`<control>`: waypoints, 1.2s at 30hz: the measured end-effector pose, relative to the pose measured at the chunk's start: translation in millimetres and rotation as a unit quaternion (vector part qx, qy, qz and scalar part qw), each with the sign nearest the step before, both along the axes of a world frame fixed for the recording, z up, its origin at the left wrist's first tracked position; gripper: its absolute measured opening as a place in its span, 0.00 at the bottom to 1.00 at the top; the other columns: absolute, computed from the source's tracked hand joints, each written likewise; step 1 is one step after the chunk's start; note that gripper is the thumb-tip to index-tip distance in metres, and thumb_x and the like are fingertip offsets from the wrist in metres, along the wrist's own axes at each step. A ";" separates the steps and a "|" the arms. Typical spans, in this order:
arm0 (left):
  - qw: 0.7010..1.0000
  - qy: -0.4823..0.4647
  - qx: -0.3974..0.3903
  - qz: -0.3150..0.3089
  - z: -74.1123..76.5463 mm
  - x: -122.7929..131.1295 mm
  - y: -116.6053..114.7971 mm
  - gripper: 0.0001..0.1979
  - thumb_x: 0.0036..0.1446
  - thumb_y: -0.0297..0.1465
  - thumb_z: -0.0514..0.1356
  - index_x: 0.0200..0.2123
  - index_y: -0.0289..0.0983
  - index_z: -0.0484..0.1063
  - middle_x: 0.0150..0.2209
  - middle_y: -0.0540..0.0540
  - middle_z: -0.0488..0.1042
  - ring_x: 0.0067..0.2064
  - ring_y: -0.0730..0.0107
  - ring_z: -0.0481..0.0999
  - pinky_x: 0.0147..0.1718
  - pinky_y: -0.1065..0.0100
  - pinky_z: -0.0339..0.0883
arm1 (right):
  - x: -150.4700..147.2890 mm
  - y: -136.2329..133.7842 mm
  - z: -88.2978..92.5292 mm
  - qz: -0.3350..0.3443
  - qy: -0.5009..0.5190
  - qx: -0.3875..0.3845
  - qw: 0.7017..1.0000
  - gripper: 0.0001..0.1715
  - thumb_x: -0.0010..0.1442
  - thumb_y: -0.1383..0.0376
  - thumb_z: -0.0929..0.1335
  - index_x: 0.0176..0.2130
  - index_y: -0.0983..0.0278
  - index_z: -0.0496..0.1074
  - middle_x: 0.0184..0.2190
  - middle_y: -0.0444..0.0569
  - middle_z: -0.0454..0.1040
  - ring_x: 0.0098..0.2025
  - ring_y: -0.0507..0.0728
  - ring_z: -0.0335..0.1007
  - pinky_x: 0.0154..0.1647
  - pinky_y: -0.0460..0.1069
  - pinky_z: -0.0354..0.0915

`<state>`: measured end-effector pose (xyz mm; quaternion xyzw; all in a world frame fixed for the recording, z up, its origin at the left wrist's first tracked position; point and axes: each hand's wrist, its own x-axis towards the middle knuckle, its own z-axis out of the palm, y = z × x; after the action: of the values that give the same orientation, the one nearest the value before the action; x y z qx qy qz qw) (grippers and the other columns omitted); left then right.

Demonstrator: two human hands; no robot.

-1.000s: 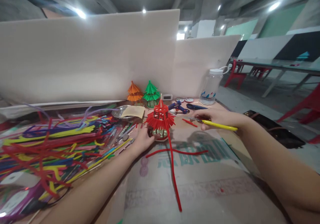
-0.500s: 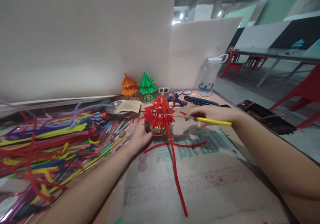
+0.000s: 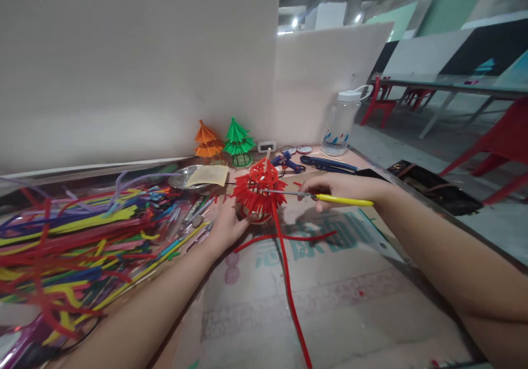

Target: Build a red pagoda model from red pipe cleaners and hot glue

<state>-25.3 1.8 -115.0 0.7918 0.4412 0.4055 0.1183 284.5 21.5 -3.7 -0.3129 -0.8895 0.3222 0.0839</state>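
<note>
A red tiered model (image 3: 258, 193), with a fringed, roof-like skirt of fuzzy pipe-cleaner pieces and a pale stick at its top, stands in front of me. My left hand (image 3: 226, 220) grips its base from the left, fingers partly hidden behind it. In my right hand (image 3: 325, 187) is a yellow-handled tool (image 3: 344, 199) with a long thin metal tip. That tip lies across the right side of the red fringe. From the fringe a long red pipe cleaner (image 3: 289, 281) hangs toward me, crossing another red pipe cleaner (image 3: 313, 238) on the mat.
Many coloured pipe cleaners (image 3: 82, 231) crowd the left side. Behind stand an orange model (image 3: 207, 141) and a green model (image 3: 238, 141). A blue glue gun (image 3: 289, 161), dark blue pliers-like tool (image 3: 328, 164) and water bottle (image 3: 338, 121) are farther back, near the white partition (image 3: 144, 66).
The metal tip has moved slightly left, further across the red fringe. My left hand keeps its grip on the model, and the view has shifted a little.
</note>
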 end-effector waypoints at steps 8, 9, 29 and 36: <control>1.000 0.008 -0.002 0.005 -5.0 -1.5 2.3 0.15 0.58 0.34 0.63 0.48 0.36 0.71 0.46 0.38 0.77 0.48 0.51 0.76 0.52 0.49 0.67 | 0.1 2.6 -2.0 -0.024 -0.024 0.004 0.999 0.29 0.55 0.47 0.73 0.46 0.66 0.76 0.35 0.48 0.72 0.33 0.54 0.61 0.33 0.49 0.57; 1.000 0.007 -0.002 0.005 -5.0 -1.4 2.4 0.15 0.58 0.34 0.63 0.47 0.36 0.71 0.45 0.39 0.78 0.48 0.51 0.76 0.52 0.49 0.67 | 0.0 2.6 -2.1 -0.025 -0.023 0.000 0.999 0.30 0.55 0.46 0.73 0.47 0.66 0.76 0.34 0.47 0.72 0.32 0.54 0.61 0.32 0.49 0.56; 1.000 0.005 -0.006 0.010 0.3 -0.5 -0.5 0.14 0.57 0.36 0.63 0.45 0.36 0.72 0.45 0.38 0.78 0.49 0.47 0.76 0.54 0.43 0.64 | 4.3 8.8 -11.8 0.039 0.013 0.053 0.998 0.27 0.59 0.47 0.71 0.46 0.67 0.74 0.34 0.47 0.73 0.33 0.54 0.64 0.34 0.47 0.59; 1.000 -0.021 -0.022 0.001 1.7 1.1 -0.3 0.13 0.55 0.33 0.65 0.44 0.38 0.72 0.45 0.40 0.78 0.48 0.49 0.76 0.51 0.48 0.69 | 1.3 9.3 -15.1 -0.009 -0.007 0.065 0.998 0.23 0.57 0.49 0.73 0.44 0.64 0.77 0.34 0.46 0.74 0.33 0.54 0.66 0.32 0.47 0.59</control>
<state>-24.2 1.5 -113.4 0.7802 0.4479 0.4121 0.1446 285.7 30.8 -18.9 -0.3166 -0.9066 0.2603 0.1003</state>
